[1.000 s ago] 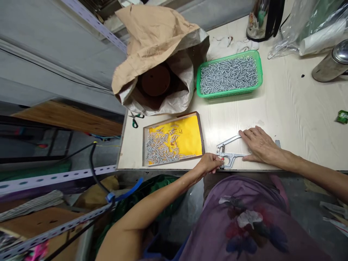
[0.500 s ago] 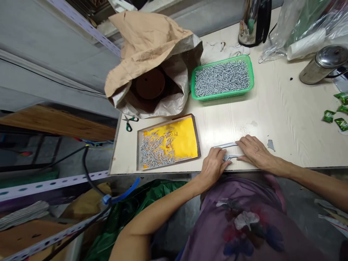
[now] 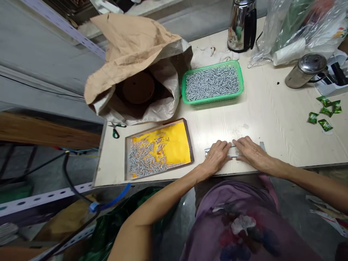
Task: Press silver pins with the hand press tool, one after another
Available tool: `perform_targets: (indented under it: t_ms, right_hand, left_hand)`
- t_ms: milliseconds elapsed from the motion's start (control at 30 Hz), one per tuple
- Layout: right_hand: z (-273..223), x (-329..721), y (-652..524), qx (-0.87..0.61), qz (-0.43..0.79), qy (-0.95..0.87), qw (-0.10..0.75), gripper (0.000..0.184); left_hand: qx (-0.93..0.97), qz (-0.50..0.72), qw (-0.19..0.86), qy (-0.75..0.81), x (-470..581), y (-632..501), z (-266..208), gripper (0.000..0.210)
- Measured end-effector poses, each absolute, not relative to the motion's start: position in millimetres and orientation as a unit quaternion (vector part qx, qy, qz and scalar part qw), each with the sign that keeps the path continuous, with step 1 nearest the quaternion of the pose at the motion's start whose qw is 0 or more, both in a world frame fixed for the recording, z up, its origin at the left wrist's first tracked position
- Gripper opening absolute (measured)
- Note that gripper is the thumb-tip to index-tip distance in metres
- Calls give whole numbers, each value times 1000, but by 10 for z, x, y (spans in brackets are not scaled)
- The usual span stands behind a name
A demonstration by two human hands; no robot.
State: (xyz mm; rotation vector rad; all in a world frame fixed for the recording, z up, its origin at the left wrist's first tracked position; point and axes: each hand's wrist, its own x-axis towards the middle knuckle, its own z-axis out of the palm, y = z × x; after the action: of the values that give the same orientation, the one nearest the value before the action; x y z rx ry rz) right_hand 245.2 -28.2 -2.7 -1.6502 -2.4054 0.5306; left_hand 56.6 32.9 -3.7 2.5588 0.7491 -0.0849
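A slim silvery metal rail (image 3: 233, 152) lies along the front part of the table, with small holes at its left end. My left hand (image 3: 216, 156) is closed over its left portion, fingertips on the far side and thumb on the near side. Close beside it, my right hand (image 3: 251, 152) grips the rail farther right and covers that end. Only the left tip and the short stretch between both hands show. To the left, a shallow tray (image 3: 192, 154) holds small metal pins (image 3: 145, 157) lying on a yellow sheet (image 3: 178, 143).
Behind the tray stands a large open paper sack (image 3: 133, 40). A green basket (image 3: 213, 99) full of small metal pieces sits beside it. Scissors (image 3: 116, 133) lie at the left edge. Farther back are a kettle (image 3: 239, 30), a metal pot (image 3: 300, 74) and green-wrapped sweets (image 3: 312, 117).
Two metal strips showed apart between my hands earlier; now a single flat rail shows there. My hands have stayed close together. The camera view has shifted, moving the tabletop things leftward.
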Motion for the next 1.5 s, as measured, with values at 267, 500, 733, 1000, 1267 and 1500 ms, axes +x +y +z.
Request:
perform_targets:
  t_ms: [267,500,733,1000,1267,1500]
  right_hand:
    - [22,2532,22,-514,128,-847,42,8]
    - [-33,2518,123,-505,142,-850,49,24]
    - [35,2675,198,-513,169,-840,57,49]
    - [4,2696,411,-509,149,-846,59,25]
    - [125,2214,645,-494,79,-865,42,15]
    - [94,1553,305,-236,34,-971,-12,15]
  left_hand:
    - [914,-20,238,329,659,427,-72,25]
    - [915,-7,211,343,705,440,-126,20]
    - [915,83,164,359,637,260,-282,41]
    - [929,124,156,311,597,-287,-453,55]
    - [923,127,194,306,608,-270,-413,62]
    - [914,106,209,330,617,-340,-554,67]
